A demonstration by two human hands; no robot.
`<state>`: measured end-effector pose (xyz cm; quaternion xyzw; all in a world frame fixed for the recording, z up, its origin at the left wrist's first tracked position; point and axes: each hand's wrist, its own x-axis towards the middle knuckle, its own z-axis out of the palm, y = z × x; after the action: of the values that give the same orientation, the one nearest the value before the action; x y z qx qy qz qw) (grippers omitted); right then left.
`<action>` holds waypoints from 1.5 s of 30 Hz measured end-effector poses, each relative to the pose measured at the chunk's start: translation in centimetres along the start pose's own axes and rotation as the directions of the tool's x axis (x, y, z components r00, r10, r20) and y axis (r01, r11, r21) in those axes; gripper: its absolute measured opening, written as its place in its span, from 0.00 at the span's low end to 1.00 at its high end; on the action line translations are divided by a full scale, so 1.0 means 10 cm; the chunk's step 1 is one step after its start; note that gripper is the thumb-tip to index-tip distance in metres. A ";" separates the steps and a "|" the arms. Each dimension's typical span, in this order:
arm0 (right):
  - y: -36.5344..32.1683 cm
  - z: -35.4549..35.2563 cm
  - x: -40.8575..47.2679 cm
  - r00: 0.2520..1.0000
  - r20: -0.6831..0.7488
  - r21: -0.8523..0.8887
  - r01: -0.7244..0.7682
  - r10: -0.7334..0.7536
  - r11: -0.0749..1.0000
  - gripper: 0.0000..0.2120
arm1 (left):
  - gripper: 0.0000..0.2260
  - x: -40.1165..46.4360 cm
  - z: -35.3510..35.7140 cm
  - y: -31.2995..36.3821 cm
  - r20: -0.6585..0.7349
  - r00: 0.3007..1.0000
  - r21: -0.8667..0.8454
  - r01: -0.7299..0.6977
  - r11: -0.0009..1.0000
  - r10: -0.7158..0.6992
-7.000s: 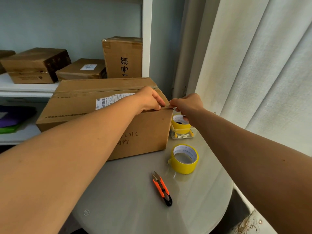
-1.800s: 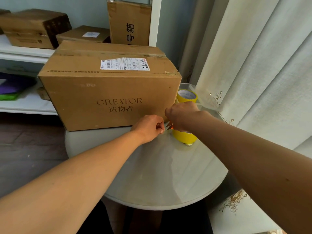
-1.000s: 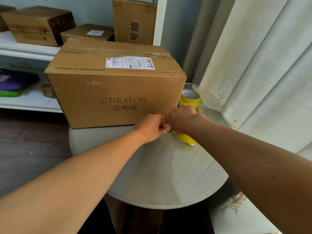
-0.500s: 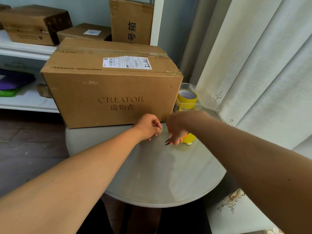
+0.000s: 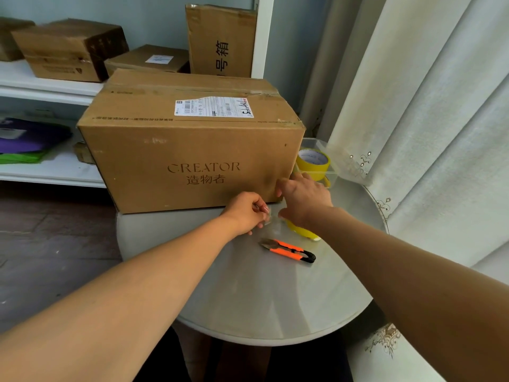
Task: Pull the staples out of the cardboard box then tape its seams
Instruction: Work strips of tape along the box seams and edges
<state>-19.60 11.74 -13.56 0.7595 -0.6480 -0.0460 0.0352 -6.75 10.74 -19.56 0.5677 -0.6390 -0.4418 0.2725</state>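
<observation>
— Beside the fingertips, what sits closest?
— From the head view, the left hand (image 5: 245, 213) pinches a clear strip of tape (image 5: 271, 217) at the cardboard box (image 5: 190, 150)'s lower front edge. The right hand (image 5: 304, 201) reaches over a yellow tape roll (image 5: 301, 231); I cannot tell its grip.
— Free room?
— Bare round table (image 5: 264, 299) nearer than the fingers, past the orange snips (image 5: 289, 248).
— Containers?
— Beyond the right fingers, a clear tray (image 5: 329, 179) holds another yellow roll (image 5: 314, 162).
</observation>
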 end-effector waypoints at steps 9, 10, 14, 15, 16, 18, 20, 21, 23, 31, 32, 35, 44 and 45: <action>0.05 0.34 0.03 0.998 -0.037 0.150 -0.036 0.042 0.988 0.07 | 0.06 0.02 0.01 -0.01 -0.024 0.989 -0.172 0.137 0.976 -0.143; 0.05 0.35 0.03 0.998 -0.042 0.153 -0.033 0.040 0.988 0.07 | 0.07 0.02 0.01 -0.01 -0.030 0.979 -0.239 0.189 0.952 -0.202; 0.07 0.36 0.03 0.999 -0.040 0.144 -0.019 0.025 0.989 0.08 | 0.08 0.03 -0.04 -0.01 -0.048 0.942 -0.366 0.293 0.883 -0.332; 0.08 0.35 0.03 0.999 -0.036 0.144 -0.018 0.023 0.989 0.08 | 0.08 0.02 -0.06 -0.02 -0.058 0.943 -0.346 0.289 0.893 -0.327; 0.08 0.35 0.03 0.999 -0.032 0.141 -0.013 0.018 0.990 0.08 | 0.07 0.01 -0.07 -0.02 -0.066 0.947 -0.314 0.279 0.908 -0.314; 0.10 0.32 0.04 1.000 -0.012 0.123 -0.003 0.005 0.992 0.10 | 0.07 -0.02 -0.10 -0.02 -0.062 0.964 -0.238 0.237 0.942 -0.258; 0.11 0.28 0.03 1.000 0.021 0.084 0.007 -0.009 0.996 0.13 | 0.08 -0.05 -0.15 0.00 -0.027 0.983 -0.161 0.173 0.972 -0.180; 0.11 0.26 0.02 0.999 0.032 0.057 0.012 -0.014 0.998 0.15 | 0.08 -0.07 -0.19 0.02 -0.005 0.990 -0.127 0.139 0.982 -0.141; 0.12 0.24 0.00 0.999 0.035 0.003 0.023 -0.023 1.000 0.20 | 0.09 -0.12 -0.27 0.09 0.035 0.996 -0.064 0.083 0.994 -0.081; 0.05 0.08 0.10 0.996 0.006 0.362 -0.087 0.091 0.928 0.17 | 0.08 -0.26 -0.58 0.33 0.128 0.991 0.161 -0.046 0.986 0.025; 0.03 0.06 0.12 0.994 0.009 0.535 -0.096 0.108 0.840 0.14 | 0.08 -0.28 -0.61 0.35 0.136 0.990 0.185 -0.059 0.981 0.034; -0.07 -0.07 0.08 0.994 0.084 0.869 -0.104 0.063 0.484 0.08 | 0.07 -0.34 -0.69 0.41 0.154 0.986 0.242 -0.093 0.966 0.056; -0.25 -0.34 0.02 0.999 0.033 0.805 -0.029 0.004 0.593 0.12 | 0.09 -0.49 -0.87 0.53 0.133 0.982 0.303 -0.171 0.938 0.136; -0.27 -0.39 0.02 1.000 0.021 0.803 -0.011 -0.010 0.596 0.12 | 0.09 -0.51 -0.91 0.54 0.127 0.982 0.307 -0.172 0.936 0.139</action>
<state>-16.48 11.96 -10.00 0.6934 -0.6001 0.2414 -0.3174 -0.63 13.16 -9.83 0.5280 -0.7577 -0.3395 0.1787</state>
